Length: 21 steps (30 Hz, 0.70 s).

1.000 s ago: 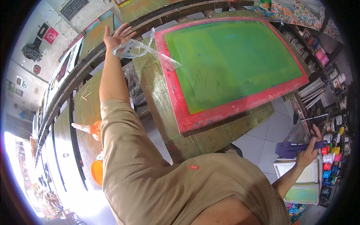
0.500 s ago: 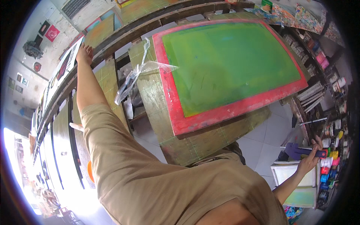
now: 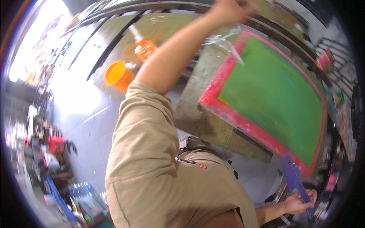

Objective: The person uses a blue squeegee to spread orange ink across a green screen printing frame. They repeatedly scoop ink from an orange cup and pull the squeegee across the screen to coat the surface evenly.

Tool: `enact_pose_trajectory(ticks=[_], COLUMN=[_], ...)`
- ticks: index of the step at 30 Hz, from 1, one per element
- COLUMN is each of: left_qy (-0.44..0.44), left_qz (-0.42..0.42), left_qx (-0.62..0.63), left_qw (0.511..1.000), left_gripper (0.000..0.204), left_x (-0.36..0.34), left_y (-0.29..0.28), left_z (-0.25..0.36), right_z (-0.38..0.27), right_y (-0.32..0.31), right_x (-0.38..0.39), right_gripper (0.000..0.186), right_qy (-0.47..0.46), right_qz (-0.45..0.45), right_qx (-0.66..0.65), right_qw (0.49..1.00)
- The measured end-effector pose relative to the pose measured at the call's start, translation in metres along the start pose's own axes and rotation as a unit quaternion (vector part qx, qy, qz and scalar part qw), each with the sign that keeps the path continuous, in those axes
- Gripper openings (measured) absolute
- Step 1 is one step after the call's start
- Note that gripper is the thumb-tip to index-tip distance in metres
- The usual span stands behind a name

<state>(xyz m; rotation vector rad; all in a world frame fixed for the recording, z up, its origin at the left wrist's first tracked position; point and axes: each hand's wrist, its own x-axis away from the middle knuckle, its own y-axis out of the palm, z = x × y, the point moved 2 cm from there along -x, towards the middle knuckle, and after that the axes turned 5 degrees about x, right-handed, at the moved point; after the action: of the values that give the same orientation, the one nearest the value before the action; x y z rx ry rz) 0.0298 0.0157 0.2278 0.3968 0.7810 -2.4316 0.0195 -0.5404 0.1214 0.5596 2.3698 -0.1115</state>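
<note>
In my right hand is a flat purple spatula, gripped by its narrow end. Its wide end points up and reaches the near right corner of the red frame. My left arm stretches up across the view. At the upper edge, my left hand hovers over the far rail; motion smears its fingers. A printing screen with a red frame and green mesh lies tilted on a worn wooden board. Clear plastic film rests by the screen's far left corner.
Left of my arm stand an orange bucket and a bottle of orange liquid. A long dark rail runs along the back. At lower left are a red crate and a clear water jug. A pink container is at far right.
The view has swung left, so the screen sits farther right and the bucket and bottle show. The spatula has turned from lying sideways to pointing up. My left hand appears farther right.
</note>
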Motion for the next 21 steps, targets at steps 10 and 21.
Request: enact_pose_trajectory(ticks=[10, 21], left_qy=[0.046, -0.191], left_qz=[0.439, 0.484], left_qx=[-0.266, -0.178], left_qw=[0.857, 0.836], left_gripper=[0.059, 0.099], left_x=[0.301, 0.372], left_y=[-0.061, -0.132], left_z=[-0.002, -0.117], right_z=[0.034, -0.074], right_y=[0.117, 0.274], right_x=[0.029, 0.147], right_gripper=[0.047, 0.029], right_qy=[0.199, 0.152], right_qz=[-0.267, -0.463], right_qx=[-0.26, -0.364], right_qw=[0.907, 0.794])
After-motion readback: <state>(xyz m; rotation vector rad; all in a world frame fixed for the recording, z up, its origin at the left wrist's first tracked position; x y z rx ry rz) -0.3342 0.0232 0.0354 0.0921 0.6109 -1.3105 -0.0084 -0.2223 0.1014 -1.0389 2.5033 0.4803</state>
